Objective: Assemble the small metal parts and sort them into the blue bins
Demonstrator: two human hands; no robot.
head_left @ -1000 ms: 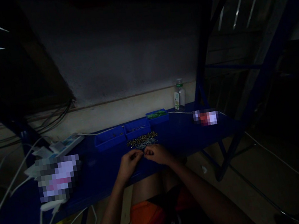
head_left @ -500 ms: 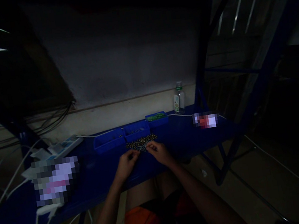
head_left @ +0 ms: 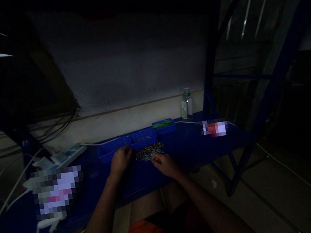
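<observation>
The scene is very dark. A heap of small metal parts [head_left: 149, 150] lies on the blue table [head_left: 183, 147]. My left hand [head_left: 121, 159] reaches forward to the left blue tray [head_left: 111, 151], its fingers curled at the tray's near rim; what they hold is hidden. My right hand [head_left: 162, 164] rests near the front of the heap, fingers curled and pinched close together on something too small to name.
A second blue tray [head_left: 143, 137] and a third with green pieces [head_left: 163, 124] stand behind the heap. A clear bottle [head_left: 187, 106] is at the back right. A power strip [head_left: 67, 153] and white cables [head_left: 7, 201] lie left. Blue shelf legs [head_left: 239, 166] stand right.
My left hand left the right hand and moved forward and left to the left tray. My right hand stayed by the heap. The camera tilted slightly.
</observation>
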